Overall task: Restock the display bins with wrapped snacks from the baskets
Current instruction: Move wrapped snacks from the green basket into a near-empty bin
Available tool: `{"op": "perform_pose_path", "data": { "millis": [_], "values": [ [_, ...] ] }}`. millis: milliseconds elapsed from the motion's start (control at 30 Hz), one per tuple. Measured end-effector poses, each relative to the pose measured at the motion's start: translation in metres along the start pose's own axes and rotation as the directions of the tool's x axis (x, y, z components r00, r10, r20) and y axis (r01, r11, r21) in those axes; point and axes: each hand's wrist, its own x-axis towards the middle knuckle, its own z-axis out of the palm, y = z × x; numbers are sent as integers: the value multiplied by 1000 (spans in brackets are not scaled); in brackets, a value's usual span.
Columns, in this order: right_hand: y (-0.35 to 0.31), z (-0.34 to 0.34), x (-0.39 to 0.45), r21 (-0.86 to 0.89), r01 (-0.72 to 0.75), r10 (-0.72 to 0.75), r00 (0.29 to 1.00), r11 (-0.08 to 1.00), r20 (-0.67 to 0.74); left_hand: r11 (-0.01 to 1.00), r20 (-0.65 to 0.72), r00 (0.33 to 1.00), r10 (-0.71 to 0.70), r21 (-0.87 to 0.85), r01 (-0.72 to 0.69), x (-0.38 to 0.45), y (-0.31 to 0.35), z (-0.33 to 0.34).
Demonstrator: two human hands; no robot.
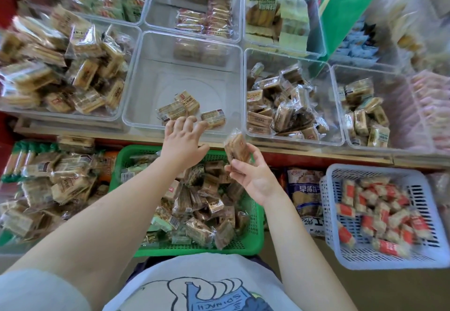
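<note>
A nearly empty clear display bin [146,72] in the middle of the front row holds three brown wrapped snacks [181,109]. My left hand [183,141] hovers at its front rim with fingers spread and nothing in it. My right hand [253,176] is closed on a brown wrapped snack [236,148], held upright just below the shelf edge. Under both hands stands a green basket [253,237] heaped with brown and pale green wrapped snacks.
Clear bins on either side are partly filled: a heaped one at the left [60,67], two at the right [287,108] [365,115]. A white basket [345,174] of red-and-white packets stands at the lower right. Loose snack packs [48,184] lie at the lower left.
</note>
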Motion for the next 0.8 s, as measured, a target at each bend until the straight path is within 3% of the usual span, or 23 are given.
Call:
{"op": "perform_pose_path", "data": {
  "millis": [100, 233, 367, 433, 567, 700, 800],
  "values": [
    [-26, 3, 8, 112, 45, -41, 998, 993, -38, 1000, 15, 1000, -9, 6, 9, 0, 2, -3],
    [-77, 8, 28, 95, 109, -95, 985, 989, -143, 1000, 35, 999, -4, 9, 3, 0, 3, -7],
    [-134, 9, 49, 149, 330, -283, 921, 932, -267, 1000, 44, 999, -6, 25, 4, 0, 3, -9],
    [-145, 10, 57, 87, 377, -334, 889, 922, -315, 1000, 32, 999, -3, 27, 2, 0, 4, -8],
    [-119, 11, 63, -36, 270, -267, 909, 962, -321, 999, 35, 999, -2, 36, 0, 0, 3, -6],
    [-76, 11, 52, -80, 164, -178, 960, 983, -215, 999, 28, 1000, 14, 39, -15, 1, 3, -6],
    [-28, 11, 49, -262, -3, -41, 986, 965, -162, 997, -22, 999, 38, 64, -36, 1, -1, -1]
  ]
}}
